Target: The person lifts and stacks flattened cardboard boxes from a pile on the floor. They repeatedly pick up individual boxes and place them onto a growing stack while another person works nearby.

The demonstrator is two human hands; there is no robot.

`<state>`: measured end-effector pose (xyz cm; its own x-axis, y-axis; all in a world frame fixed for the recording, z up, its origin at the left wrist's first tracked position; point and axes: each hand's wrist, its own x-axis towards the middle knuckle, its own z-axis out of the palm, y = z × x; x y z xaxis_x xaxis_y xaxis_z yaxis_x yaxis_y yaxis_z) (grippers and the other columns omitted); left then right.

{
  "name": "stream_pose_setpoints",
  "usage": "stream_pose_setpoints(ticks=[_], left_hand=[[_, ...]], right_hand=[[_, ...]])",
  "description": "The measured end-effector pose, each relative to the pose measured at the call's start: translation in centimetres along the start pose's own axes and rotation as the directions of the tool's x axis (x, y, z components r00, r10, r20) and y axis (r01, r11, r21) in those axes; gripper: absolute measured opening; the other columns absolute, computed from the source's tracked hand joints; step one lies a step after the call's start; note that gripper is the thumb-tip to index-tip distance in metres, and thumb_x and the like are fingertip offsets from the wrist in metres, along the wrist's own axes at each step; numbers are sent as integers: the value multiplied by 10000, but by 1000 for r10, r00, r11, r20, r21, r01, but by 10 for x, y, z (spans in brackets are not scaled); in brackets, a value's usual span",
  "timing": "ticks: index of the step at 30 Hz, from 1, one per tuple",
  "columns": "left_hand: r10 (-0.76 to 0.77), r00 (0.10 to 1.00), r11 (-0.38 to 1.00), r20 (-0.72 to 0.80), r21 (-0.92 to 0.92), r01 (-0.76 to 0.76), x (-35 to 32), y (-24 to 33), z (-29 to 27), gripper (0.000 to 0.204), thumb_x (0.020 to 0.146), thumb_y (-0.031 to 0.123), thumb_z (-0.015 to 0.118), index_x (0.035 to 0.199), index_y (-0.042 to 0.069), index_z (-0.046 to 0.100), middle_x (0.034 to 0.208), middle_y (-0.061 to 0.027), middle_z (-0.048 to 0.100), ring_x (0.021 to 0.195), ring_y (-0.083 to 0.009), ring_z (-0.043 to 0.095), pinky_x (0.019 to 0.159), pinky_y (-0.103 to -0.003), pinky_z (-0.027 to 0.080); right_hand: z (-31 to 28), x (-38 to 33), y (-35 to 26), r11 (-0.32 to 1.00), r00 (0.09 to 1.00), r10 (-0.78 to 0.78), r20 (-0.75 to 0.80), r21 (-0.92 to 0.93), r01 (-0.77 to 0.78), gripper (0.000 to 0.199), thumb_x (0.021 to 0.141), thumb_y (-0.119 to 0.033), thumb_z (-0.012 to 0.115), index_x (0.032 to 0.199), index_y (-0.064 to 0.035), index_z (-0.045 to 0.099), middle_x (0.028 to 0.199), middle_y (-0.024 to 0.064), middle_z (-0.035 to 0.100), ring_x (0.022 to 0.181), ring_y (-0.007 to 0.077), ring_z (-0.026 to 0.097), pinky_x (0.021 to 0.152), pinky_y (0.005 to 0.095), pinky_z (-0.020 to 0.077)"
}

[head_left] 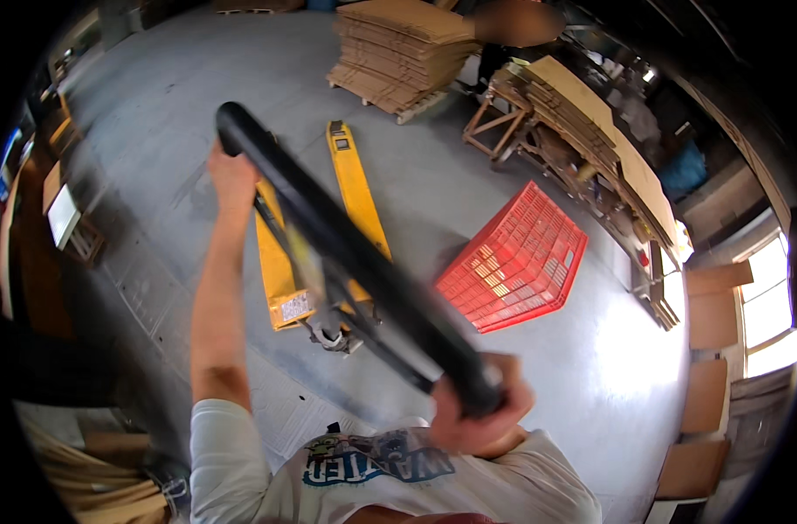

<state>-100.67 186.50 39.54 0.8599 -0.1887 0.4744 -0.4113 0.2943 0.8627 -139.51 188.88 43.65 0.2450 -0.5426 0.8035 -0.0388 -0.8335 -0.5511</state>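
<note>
Item: yellow pallet jack (355, 188), two forks laid flat on the grey concrete floor (154, 96), pointed away from the person. Nothing is carried on the forks; no pallet is engaged.

Handle: black loop handle (346, 253), tilted back toward the person and crossing the view diagonally. Its upper end is gripped by the left hand (231, 175), arm fully extended, fingers clenched round the bar. Its lower end is gripped by the right hand (479, 410), close to the chest, fingers likewise wrapped tight about the bar.

Progress, as judged: the jack has been taken in hand and is being steered, but it is unloaded. The forks are well apart from the stacked goods, so any pick-up is judged not yet begun.

Adjacent: a red plastic lattice crate (516, 262), lying on the floor just to the right of the forks, apart from them. A stack of flattened cardboard on a pallet (403, 52) is set beyond the fork tips. A second heap of cardboard sheets on a wooden frame (573, 122) is placed farther right.

Surface: floor is smooth, painted grey, scuffed, with a bright glare patch at the right.

Room: a warehouse interior. A window (769, 306) is seen at the far right, brown cartons (708, 402) below it, dim shelving (58, 210) along the left. Another person is partly seen behind the cardboard.
</note>
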Motion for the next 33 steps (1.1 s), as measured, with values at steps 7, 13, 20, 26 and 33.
stream_pose_setpoints(ticks=[7, 13, 20, 26, 33], left_hand=[[88, 990, 995, 106, 41, -93, 6, -24, 165, 284, 780, 268, 680, 867, 8, 605, 646, -51, 588, 596, -121, 547, 576, -283, 449], [202, 977, 979, 61, 22, -204, 42, -87, 303, 261, 797, 268, 684, 867, 30, 604, 625, -78, 578, 554, -146, 553, 545, -287, 443], [162, 985, 986, 54, 29, -164, 102, -132, 431, 221, 789, 172, 705, 777, 24, 542, 587, -100, 516, 524, -150, 519, 520, -286, 414], [246, 969, 956, -15, 166, -240, 173, -194, 509, 216, 753, 92, 707, 889, 31, 551, 645, -141, 571, 572, -289, 596, 551, -309, 466], [299, 954, 941, -11, 170, -292, 325, -295, 536, 271, 720, 107, 720, 928, 34, 563, 704, -138, 600, 608, -331, 601, 550, -369, 470]], right_hand=[[-21, 107, 185, 979, 902, 91, -421, -130, -159, 177, 876, -104, 562, 953, 8, 449, 579, 29, 489, 473, 90, 460, 449, 220, 363], [-7, 241, 361, 958, 877, 81, -474, -207, -201, 133, 836, -135, 572, 854, -11, 526, 530, 49, 532, 437, 123, 496, 446, 239, 382], [59, 422, 611, 954, 861, 167, -481, -142, -264, 156, 804, -120, 626, 872, -3, 548, 549, 52, 525, 425, 135, 499, 379, 265, 375], [203, 564, 763, 959, 920, 281, -273, 116, -259, 191, 839, -184, 622, 861, -12, 542, 555, 30, 530, 447, 106, 485, 417, 236, 385], [420, 690, 861, 993, 970, 37, -242, -101, -63, 255, 844, -143, 586, 1013, 45, 550, 728, 97, 590, 601, 177, 552, 546, 282, 429]])
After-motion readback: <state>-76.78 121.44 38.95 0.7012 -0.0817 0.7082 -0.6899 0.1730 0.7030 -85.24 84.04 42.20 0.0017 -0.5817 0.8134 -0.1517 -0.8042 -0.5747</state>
